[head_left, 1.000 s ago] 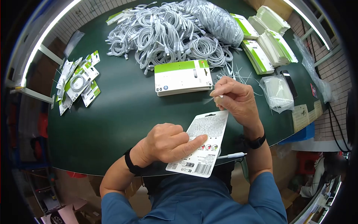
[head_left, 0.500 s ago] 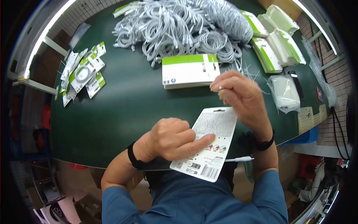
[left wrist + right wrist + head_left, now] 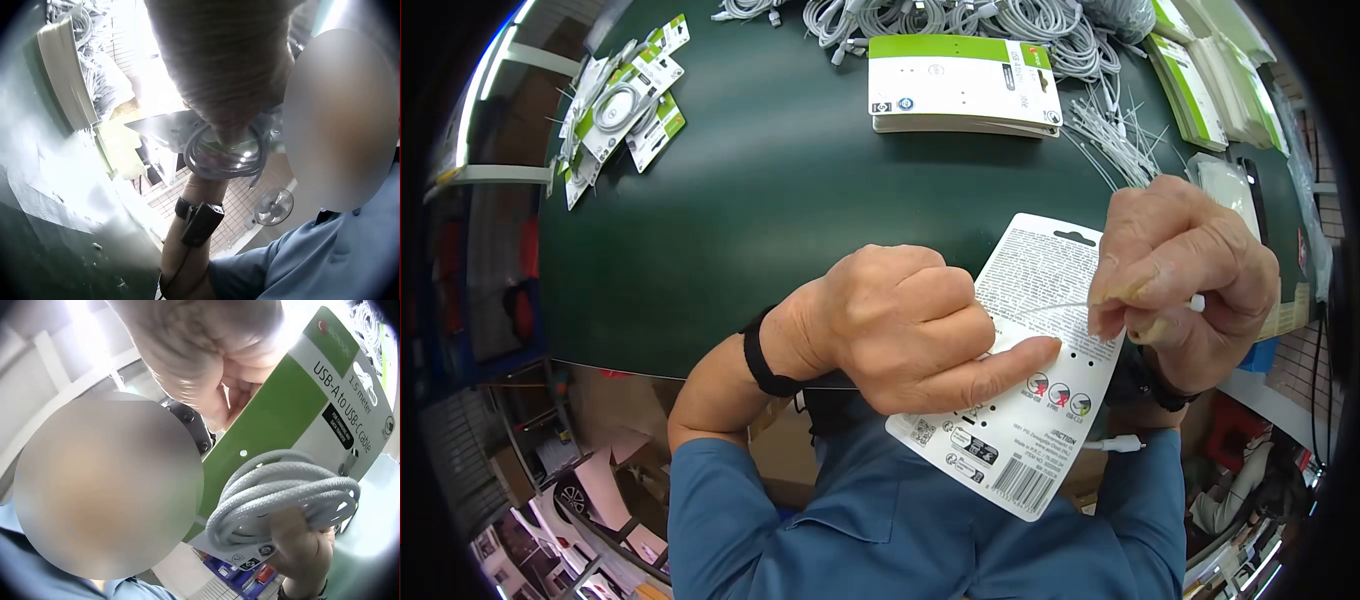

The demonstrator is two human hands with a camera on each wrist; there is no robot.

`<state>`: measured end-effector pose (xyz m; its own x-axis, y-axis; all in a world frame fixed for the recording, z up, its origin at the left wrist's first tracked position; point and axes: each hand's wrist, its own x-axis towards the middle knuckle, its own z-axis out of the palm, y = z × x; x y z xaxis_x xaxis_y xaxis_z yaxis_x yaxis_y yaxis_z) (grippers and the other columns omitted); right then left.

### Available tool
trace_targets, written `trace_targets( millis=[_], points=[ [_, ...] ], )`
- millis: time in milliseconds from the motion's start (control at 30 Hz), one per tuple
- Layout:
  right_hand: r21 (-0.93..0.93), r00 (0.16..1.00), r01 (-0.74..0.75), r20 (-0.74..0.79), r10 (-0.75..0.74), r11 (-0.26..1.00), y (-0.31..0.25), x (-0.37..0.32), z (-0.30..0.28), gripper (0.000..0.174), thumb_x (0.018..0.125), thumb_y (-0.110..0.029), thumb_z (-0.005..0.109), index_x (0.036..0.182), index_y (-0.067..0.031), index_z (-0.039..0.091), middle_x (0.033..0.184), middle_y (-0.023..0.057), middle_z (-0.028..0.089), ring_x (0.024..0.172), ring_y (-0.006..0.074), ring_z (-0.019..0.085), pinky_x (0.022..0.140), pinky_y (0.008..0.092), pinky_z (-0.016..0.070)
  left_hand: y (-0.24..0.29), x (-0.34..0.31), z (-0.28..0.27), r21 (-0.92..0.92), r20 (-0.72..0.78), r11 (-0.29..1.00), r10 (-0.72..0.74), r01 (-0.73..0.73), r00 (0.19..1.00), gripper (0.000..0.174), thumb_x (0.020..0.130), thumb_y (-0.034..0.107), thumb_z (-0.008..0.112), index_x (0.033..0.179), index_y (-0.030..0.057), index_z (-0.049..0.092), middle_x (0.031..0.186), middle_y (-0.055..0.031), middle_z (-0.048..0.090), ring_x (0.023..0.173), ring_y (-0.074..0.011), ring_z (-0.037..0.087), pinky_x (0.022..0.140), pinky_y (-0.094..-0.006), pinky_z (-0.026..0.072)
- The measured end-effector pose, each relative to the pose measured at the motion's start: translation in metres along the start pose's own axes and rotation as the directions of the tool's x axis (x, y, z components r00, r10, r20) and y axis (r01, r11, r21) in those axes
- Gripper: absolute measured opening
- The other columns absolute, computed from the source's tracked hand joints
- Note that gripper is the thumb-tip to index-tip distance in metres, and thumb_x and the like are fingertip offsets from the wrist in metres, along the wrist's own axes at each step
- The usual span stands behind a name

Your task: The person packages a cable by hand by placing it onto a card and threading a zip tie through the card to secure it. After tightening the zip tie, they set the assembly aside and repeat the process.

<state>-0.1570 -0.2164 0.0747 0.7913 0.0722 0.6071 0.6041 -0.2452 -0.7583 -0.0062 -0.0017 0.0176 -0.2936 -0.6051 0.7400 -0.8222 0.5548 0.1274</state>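
Observation:
In the head view a white printed card (image 3: 1050, 370) is tilted over the table edge, its back up. The left hand (image 3: 920, 330) grips it, index finger lying along the printed back. The right wrist view shows the card's green front (image 3: 269, 412) with a coiled grey cable (image 3: 281, 494) against it, and left-hand fingers on the coil. Above the card's right edge, the right hand (image 3: 1185, 280) pinches a thin clear tie (image 3: 1055, 306) between thumb and fingers. A white cable plug (image 3: 1115, 443) sticks out below the card.
A stack of cards (image 3: 960, 85) stands on the green table (image 3: 750, 230), loose white ties (image 3: 1115, 140) beside it. Cable coils (image 3: 1040, 25) lie behind. Carded cables (image 3: 615, 110) are heaped at the left, more card stacks (image 3: 1190, 95) at the right.
The head view has shifted, so the table things appear higher. The right hand has come down beside the card's edge, and the thin tie now lies across the card's back. The left hand keeps its grip.

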Motion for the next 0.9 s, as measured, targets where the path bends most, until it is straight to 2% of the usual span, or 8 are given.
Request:
trace_targets(
  millis=[100,333,533,733,900],
  points=[
    [0.087,1.000,-0.002,-0.008,0.003,0.996,0.004,0.000,0.006,0.022,0.099,-0.015,0.077,0.113,0.0016,0.072,0.092,0.0143,0.070,0.067,0.0105,0.064,0.057,0.0236,0.0481,-0.002,-0.001,0.001,0.003,-0.006,1.000,0.006,-0.006,1.000,0.054,0.074,0.024,0.085,0.126,0.0113,0.079,0.068,0.0077,0.041,0.056,-0.0075,0.043,0.048,-0.0264,0.0314],
    [0.026,0.996,-0.071,-0.058,0.073,0.997,0.004,-0.002,0.008,0.019,0.098,-0.014,0.079,0.106,0.0016,0.074,0.087,0.0156,0.072,0.067,0.0116,0.065,0.058,0.0241,0.0477,-0.002,0.001,0.000,0.013,0.014,1.000,-0.011,0.011,1.000,0.054,0.073,0.024,0.085,0.125,0.0117,0.079,0.068,0.0079,0.041,0.057,-0.0068,0.045,0.047,-0.0257,0.0332],
    [0.043,0.997,-0.045,-0.065,0.047,0.998,0.011,-0.002,0.011,0.020,0.097,-0.015,0.079,0.105,0.0026,0.074,0.085,0.0150,0.072,0.065,0.0118,0.063,0.058,0.0245,0.0475,-0.004,-0.002,0.004,0.011,-0.012,1.000,-0.006,0.006,1.000,0.053,0.075,0.024,0.085,0.126,0.0115,0.079,0.068,0.0081,0.041,0.056,-0.0065,0.045,0.047,-0.0258,0.0328],
    [0.081,0.981,-0.115,-0.148,0.126,0.990,0.004,-0.001,0.017,0.020,0.097,-0.015,0.080,0.102,0.0038,0.075,0.084,0.0150,0.072,0.064,0.0126,0.063,0.057,0.0249,0.0469,-0.003,-0.002,0.003,0.013,-0.011,1.000,-0.009,0.009,1.000,0.052,0.077,0.024,0.085,0.126,0.0108,0.078,0.068,0.0083,0.040,0.055,-0.0063,0.044,0.047,-0.0256,0.0322],
    [0.043,0.978,-0.180,-0.097,0.184,0.983,0.002,0.003,0.019,0.015,0.095,-0.010,0.078,0.100,0.0040,0.076,0.085,0.0163,0.073,0.066,0.0153,0.065,0.059,0.0264,0.0495,-0.003,0.000,0.000,0.036,0.004,0.999,-0.011,0.011,1.000,0.051,0.077,0.025,0.085,0.125,0.0113,0.078,0.067,0.0087,0.041,0.056,-0.0063,0.045,0.048,-0.0255,0.0317]
  ],
)
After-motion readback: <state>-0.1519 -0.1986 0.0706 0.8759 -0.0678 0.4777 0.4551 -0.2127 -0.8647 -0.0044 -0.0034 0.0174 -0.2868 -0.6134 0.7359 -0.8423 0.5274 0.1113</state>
